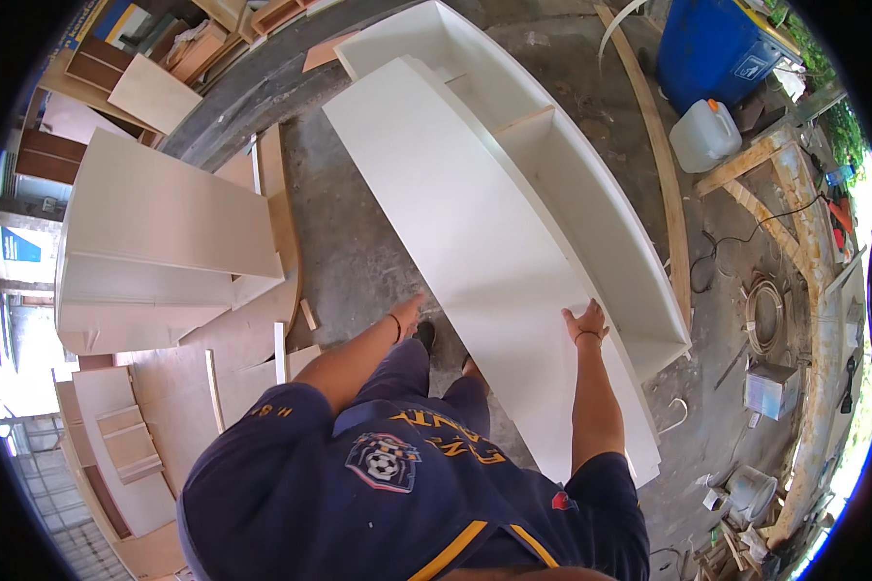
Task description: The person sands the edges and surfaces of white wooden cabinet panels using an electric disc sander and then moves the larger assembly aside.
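Observation:
A long white panel (475, 242) slants across the middle, in front of a long white open cabinet carcass (601, 208) with a divider. My right hand (586, 321) rests on the panel near its right edge, thumb and fingers spread apart. Beside the panel's left edge is my left hand (407, 315), its fingers stretched toward that edge. It looks empty, and I cannot tell whether the fingertips touch the panel. Both wrists wear a dark band.
A pale cabinet box (165, 242) stands on the left, over wooden boards. Long timber (661, 165) lies right of the carcass. Farther right are a blue bin (712, 53), a white jerrycan (704, 137), a wooden workbench frame (794, 203), coiled cable (763, 315) and a small box (772, 389).

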Available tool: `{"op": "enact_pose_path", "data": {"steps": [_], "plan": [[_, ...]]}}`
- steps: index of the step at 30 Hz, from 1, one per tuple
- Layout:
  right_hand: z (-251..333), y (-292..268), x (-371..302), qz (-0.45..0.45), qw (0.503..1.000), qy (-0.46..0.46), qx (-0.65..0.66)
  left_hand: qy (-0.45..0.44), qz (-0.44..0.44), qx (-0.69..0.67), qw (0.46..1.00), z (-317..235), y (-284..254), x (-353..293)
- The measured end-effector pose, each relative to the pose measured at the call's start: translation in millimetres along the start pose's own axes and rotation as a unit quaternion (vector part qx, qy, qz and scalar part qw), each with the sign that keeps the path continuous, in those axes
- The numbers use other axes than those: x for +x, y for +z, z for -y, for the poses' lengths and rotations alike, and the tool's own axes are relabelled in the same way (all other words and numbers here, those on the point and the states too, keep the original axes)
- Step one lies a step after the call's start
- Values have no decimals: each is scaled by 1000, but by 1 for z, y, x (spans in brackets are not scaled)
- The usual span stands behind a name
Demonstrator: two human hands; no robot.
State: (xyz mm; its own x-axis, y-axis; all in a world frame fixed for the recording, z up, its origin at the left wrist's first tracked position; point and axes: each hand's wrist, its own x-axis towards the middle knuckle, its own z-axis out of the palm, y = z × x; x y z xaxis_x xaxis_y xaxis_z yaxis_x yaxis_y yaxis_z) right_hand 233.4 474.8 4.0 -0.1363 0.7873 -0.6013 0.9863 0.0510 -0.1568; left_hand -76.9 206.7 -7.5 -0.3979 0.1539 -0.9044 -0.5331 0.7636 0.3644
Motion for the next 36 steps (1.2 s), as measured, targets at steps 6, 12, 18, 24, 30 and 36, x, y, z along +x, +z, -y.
{"op": "enact_pose_path", "data": {"steps": [6,12,18,24,30,36], "plan": [[12,8,-5,-28,1000,13,6,6,4,-93,996,-75,-23,106],[10,-3,-14,-14,991,133,-11,-86,14,-181,980,-113,15,100],[39,-2,-48,27,989,144,-13,-127,5,-144,981,-90,-28,139],[62,-13,-63,51,987,148,-25,-164,-32,-137,976,-89,-52,148],[23,-12,-74,-36,998,33,47,-162,56,-239,956,-106,-59,113],[80,-79,-201,-125,989,-58,45,-187,94,-318,925,-90,-80,133]]}}
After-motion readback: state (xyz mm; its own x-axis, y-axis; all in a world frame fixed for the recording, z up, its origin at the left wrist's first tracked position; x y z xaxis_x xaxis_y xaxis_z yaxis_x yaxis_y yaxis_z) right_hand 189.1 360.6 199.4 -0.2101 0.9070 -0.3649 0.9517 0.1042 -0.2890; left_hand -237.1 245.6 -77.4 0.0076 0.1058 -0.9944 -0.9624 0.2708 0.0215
